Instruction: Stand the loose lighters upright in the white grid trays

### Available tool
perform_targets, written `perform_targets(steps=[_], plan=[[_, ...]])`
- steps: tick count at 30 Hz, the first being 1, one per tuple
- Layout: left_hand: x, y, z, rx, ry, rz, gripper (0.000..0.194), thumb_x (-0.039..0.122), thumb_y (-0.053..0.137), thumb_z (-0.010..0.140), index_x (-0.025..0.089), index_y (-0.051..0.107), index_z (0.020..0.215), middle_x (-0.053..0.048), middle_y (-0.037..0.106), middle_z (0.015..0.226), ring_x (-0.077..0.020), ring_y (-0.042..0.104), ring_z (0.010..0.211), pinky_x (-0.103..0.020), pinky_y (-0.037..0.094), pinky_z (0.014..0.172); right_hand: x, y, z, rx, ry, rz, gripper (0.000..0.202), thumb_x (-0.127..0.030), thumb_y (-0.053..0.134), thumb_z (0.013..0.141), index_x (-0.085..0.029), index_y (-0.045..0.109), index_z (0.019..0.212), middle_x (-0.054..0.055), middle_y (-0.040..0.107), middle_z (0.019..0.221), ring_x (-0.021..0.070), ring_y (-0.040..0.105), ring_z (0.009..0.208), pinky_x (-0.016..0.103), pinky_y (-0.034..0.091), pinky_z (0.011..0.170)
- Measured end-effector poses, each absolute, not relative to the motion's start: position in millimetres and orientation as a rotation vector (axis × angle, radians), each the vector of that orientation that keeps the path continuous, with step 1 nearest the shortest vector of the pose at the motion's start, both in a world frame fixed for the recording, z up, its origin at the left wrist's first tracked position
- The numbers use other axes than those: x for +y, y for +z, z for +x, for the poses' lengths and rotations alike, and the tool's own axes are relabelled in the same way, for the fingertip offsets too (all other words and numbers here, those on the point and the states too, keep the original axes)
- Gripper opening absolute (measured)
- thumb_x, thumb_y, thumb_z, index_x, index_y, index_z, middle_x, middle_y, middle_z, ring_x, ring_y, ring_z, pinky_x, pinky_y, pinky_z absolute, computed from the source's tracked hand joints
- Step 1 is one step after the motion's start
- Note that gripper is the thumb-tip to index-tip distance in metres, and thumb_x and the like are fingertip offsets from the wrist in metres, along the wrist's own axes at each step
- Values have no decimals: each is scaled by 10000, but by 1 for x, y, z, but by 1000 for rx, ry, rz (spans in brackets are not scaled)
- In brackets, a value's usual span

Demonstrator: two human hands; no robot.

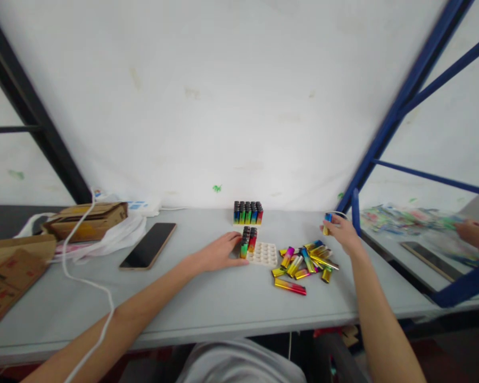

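Observation:
My left hand (222,252), thumb and fingers apart, rests at the left side of a white tray (268,254) with round holes. Green and red lighters (245,243) stand upright in the tray's left part, beside that hand. In my right hand (340,230) is a blue and gold lighter (327,223), pinched between thumb and fingers above the table's right part. Below it lies a loose pile of shiny multicoloured lighters (307,259), right of the tray. Behind the tray, a full block of upright lighters (248,214) stands near the wall.
A phone (148,246) lies on the grey table (207,308), left of my left hand. Further left are cardboard boxes (88,222), a plastic bag and a white cable (91,284). At the right, behind a blue frame (387,122), another person's hand (477,236) shows.

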State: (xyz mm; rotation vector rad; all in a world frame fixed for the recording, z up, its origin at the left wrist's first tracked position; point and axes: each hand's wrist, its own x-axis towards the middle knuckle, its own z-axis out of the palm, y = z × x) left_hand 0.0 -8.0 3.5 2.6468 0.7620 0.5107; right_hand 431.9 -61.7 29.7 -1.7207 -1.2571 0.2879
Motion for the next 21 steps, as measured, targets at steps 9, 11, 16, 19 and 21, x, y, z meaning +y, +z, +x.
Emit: perform_targets(steps=[9, 11, 16, 19, 21], plan=[[-11, 7, 1, 760, 507, 2634, 749, 692, 680, 861, 136, 580, 1354, -199, 574, 1427, -362, 548, 1321, -490, 417, 1172, -77, 83, 311, -1304, 862, -1094, 419, -546, 700, 830, -239, 557, 1077, -2, 642, 926, 75, 469, 548, 237, 405, 521], [-12, 8, 1, 753, 512, 2634, 740, 685, 684, 863, 142, 579, 1355, -193, 573, 1430, -361, 551, 1319, -488, 421, 1168, -73, 79, 287, -1350, 946, -1102, 412, -600, 639, 864, -239, 527, 1029, -75, 498, 677, 73, 331, 472, 216, 282, 460], [-13, 8, 2, 751, 508, 2648, 711, 671, 686, 869, 140, 594, 1333, -192, 584, 1409, -360, 555, 1317, -467, 429, 1161, -63, 57, 252, -1509, 757, -1285, 539, -751, 474, 907, -236, 466, 749, -71, 354, 554, 110, 309, 480, 246, 256, 458], [-13, 8, 2, 744, 504, 2669, 697, 672, 676, 877, 142, 597, 1321, -189, 592, 1391, -357, 564, 1298, -465, 450, 1139, -63, 47, 246, -1625, 449, -1385, 569, -700, 465, 930, -231, 408, 613, -31, 393, 553, 134, 381, 559, 272, 291, 532], [-12, 8, 2, 743, 504, 2676, 695, 672, 676, 878, 142, 596, 1321, -189, 593, 1387, -359, 567, 1294, -467, 452, 1137, -63, 43, 244, -1652, 335, -1435, 549, -632, 484, 922, -232, 362, 567, -32, 352, 544, 131, 363, 566, 281, 255, 548]])
